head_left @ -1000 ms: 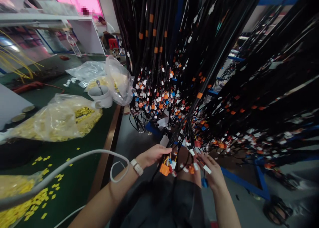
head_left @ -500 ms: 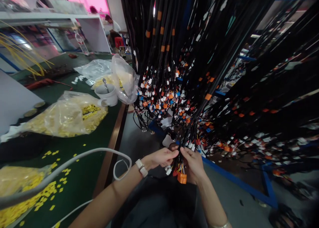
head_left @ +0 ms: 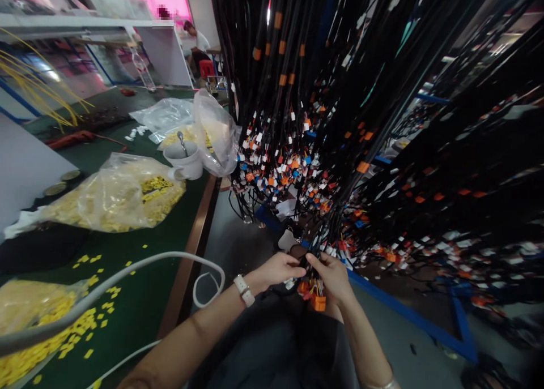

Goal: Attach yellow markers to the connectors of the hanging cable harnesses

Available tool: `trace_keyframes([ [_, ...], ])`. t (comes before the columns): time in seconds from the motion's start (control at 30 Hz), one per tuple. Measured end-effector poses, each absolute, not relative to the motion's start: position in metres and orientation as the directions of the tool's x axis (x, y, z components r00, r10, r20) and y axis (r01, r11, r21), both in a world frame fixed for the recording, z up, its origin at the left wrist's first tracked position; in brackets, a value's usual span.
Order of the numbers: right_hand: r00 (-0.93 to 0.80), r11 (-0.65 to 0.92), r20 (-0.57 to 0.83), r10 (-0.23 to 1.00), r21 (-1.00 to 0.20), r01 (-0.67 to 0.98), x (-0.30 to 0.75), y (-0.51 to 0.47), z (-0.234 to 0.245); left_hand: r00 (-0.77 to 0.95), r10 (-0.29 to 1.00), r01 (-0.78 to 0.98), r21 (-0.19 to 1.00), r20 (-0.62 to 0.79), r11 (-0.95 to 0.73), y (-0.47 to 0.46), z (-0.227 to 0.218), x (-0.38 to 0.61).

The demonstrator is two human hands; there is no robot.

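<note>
In the head view, a black wire harness (head_left: 313,263) hangs between my two hands in front of my lap. My left hand (head_left: 283,269), with a white watch on its wrist, is closed with thumb and fingers pinching the harness from the left. My right hand (head_left: 335,278) is wrapped round the same harness from the right, thumb on top. Below the fingers dangle thin coloured wires with an orange connector (head_left: 318,303), a red one beside it and a white one (head_left: 289,283) under my left hand. The fingertips partly hide the gripped spot.
Dense hanging harnesses (head_left: 289,94) with coloured connectors fill the right, above a blue frame (head_left: 408,310). Left is a green-topped table (head_left: 140,287) bearing bags of yellow pieces (head_left: 123,196), a white cup (head_left: 187,163) and a grey hose (head_left: 161,257). A person (head_left: 199,41) sits far back.
Both hands, still on the harness, have shifted slightly; the orange connector has moved a little right and up. The left fingers are lower against the harness. The view has turned slightly.
</note>
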State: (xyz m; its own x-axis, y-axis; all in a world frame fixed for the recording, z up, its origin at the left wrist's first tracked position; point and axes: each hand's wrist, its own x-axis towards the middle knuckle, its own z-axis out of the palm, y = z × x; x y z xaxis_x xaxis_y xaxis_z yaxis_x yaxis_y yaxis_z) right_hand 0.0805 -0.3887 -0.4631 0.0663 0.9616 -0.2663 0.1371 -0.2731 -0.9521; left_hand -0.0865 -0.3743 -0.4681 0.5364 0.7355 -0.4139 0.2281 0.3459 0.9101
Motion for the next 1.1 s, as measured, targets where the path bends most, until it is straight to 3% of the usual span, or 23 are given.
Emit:
trace_keyframes([
  [0.23, 0.102, -0.346, -0.331, 0.938, -0.904, 0.249, 0.074, -0.39, -0.448, 0.466, 0.841, 0.522, 0.853, -0.273, -0.013, -0.376, -0.467, -0.085],
  [0.33, 0.129, -0.352, -0.327, 0.936, -0.876, 0.331, 0.071, -0.39, -0.442, 0.475, 0.857, 0.56, 0.82, -0.199, -0.12, -0.376, -0.465, -0.085],
  [0.53, -0.029, -0.332, -0.367, 0.93, -0.87, 0.364, 0.083, -0.387, -0.451, 0.62, 0.749, 0.406, 0.913, -0.235, -0.05, -0.367, -0.46, -0.094],
  [0.7, -0.127, -0.367, -0.39, 0.912, -0.914, 0.172, 0.086, -0.388, -0.454, 0.677, 0.684, 0.338, 0.94, -0.272, 0.038, -0.363, -0.454, -0.103],
  [0.83, -0.22, -0.364, -0.368, 0.904, -0.93, 0.06, 0.082, -0.391, -0.459, 0.71, 0.645, 0.369, 0.929, -0.283, 0.002, -0.362, -0.455, -0.104],
  [1.0, -0.255, -0.38, -0.368, 0.894, -0.925, -0.001, 0.091, -0.393, -0.469, 0.66, 0.709, 0.475, 0.869, -0.25, -0.136, -0.36, -0.455, -0.106],
  [1.1, -0.295, -0.407, -0.38, 0.876, -0.913, -0.032, 0.099, -0.397, -0.47, 0.581, 0.784, 0.473, 0.875, -0.221, -0.103, -0.356, -0.454, -0.11],
])
